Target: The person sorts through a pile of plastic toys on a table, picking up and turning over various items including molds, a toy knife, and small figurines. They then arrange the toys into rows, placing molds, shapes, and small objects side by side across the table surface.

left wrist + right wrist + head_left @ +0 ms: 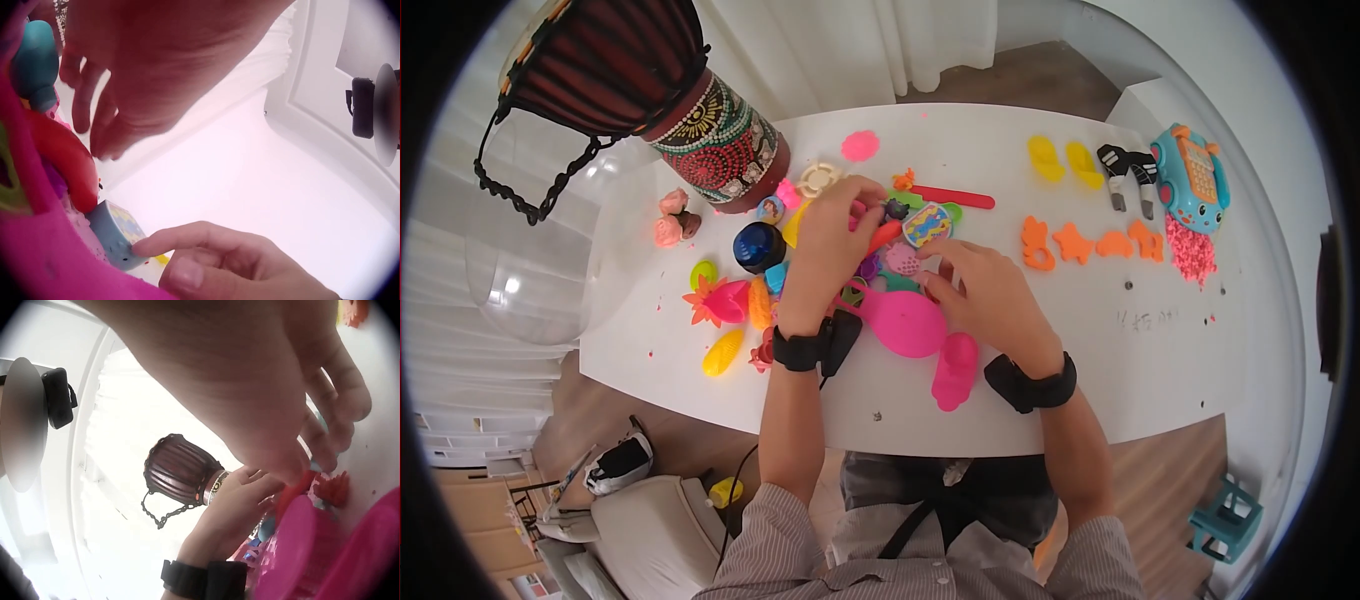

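A heap of small plastic toys lies at the middle of the white table (1040,370). Over its back part is my left hand (837,245), fingers pointing down and bent loosely beside a red curved toy (69,159). My right hand (990,295) comes in from the right, its index fingertip at the side of a light-blue toy (115,234) with a yellow-patterned top. Between the hands sits a pink bumpy piece (902,259). Just in front of them lie a magenta toy pan (908,323) and a pink shoe-shaped piece (956,370). Nothing shows held in either hand.
A tall drum (715,140) stands at the back left. Along the right are yellow slipper-shaped pieces (1045,158), several orange cutouts (1073,242), a black-and-white item (1130,175) and a blue toy phone (1190,180). A dark blue ball (758,247) and yellow corn (723,352) lie left.
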The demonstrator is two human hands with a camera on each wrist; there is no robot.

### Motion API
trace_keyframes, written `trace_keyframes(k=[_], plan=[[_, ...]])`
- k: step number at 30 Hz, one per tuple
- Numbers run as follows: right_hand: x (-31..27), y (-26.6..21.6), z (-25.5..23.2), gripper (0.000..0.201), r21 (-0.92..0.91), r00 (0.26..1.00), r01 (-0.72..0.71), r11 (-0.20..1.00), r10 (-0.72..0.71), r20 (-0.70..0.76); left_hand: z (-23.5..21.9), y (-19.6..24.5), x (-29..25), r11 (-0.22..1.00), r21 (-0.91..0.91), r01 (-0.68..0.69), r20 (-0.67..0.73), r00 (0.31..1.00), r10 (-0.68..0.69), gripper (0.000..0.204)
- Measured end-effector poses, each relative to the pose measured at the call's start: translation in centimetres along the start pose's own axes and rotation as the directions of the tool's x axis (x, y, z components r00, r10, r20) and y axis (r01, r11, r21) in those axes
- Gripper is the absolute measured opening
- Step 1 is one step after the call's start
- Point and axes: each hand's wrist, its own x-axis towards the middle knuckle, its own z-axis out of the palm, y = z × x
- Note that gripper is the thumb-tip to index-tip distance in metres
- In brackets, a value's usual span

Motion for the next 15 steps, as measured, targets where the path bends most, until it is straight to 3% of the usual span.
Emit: trace_keyframes(k=[1,3,4,6,9,12,15], plan=[[0.0,0.1,0.0,0.024,-0.001,1.000,0.001,1.000,-0.001,0.001,-0.2,0.8,0.0,1.000,0.000,0.000,-0.001,1.000,0.000,0.026],[-0.1,0.6,0.1,0.023,-0.033,1.000,-0.010,0.999,0.011,0.028,-0.5,2.1,-0.2,0.987,-0.073,0.145,0.241,0.963,-0.124,0.028],[-0.1,0.9,0.3,0.023,-0.035,1.000,-0.011,0.999,0.012,0.029,-0.3,1.6,-0.4,0.986,-0.074,0.146,0.240,0.963,-0.125,0.028],[-0.2,1.5,0.6,0.023,-0.040,0.999,0.050,0.998,-0.049,0.020,0.3,0.0,-0.9,0.998,-0.009,-0.069,0.182,0.981,0.070,0.028],[-0.2,1.5,0.5,0.023,-0.027,0.998,0.042,0.999,-0.041,0.039,0.0,-0.6,-0.7,0.995,-0.103,0.011,0.174,0.985,0.007,0.029],[-0.1,1.5,0.3,0.021,-0.018,0.997,0.048,0.999,-0.047,0.067,-0.5,0.1,-0.2,0.997,-0.045,0.063,0.165,0.985,-0.055,0.027],[-0.1,1.4,0.3,0.022,-0.036,0.997,0.047,0.998,-0.044,0.071,-0.2,-0.6,-0.2,1.000,-0.026,-0.011,0.080,0.997,0.013,0.027]])
